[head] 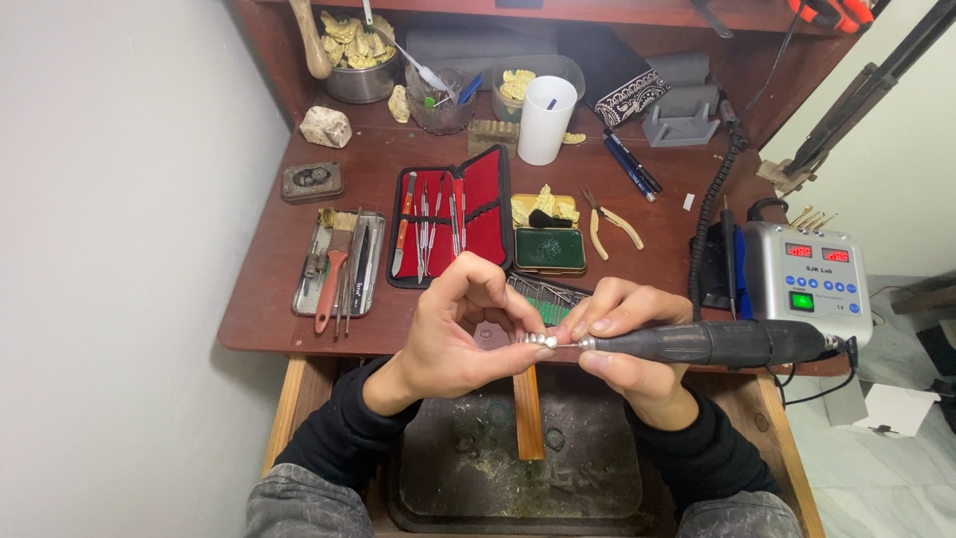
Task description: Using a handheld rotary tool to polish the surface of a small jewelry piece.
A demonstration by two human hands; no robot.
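Centre of the frame, just below the desk (279, 299) edge: left hand (463, 334) curled, thumb and fingertips pinching a small silvery piece (543, 340) at the tip of a handpiece (707, 344). Right hand (627, 344) wrapped around the front of that dark handpiece, thumb on top, fingers beneath, the body running out to the right. Both wrists in black sleeves, hands nearly touching at the silvery piece. Directly under the hands, a wooden peg (528, 410) sticking out from the desk over a dusty dark tray (597, 478).

Behind the hands, a bur stand (548, 295) with thin shafts. Upper centre, an open red tool case (448, 219) with metal instruments, beside it a green tin (550, 249) and small pliers (609, 224). Left of centre, a metal tray (339, 261) of brushes and files. Right side, a grey control box (807, 279) with red displays and a green light. Top centre, a white cup (546, 120); upper left, a steel bowl (360, 55) of yellowish casts.
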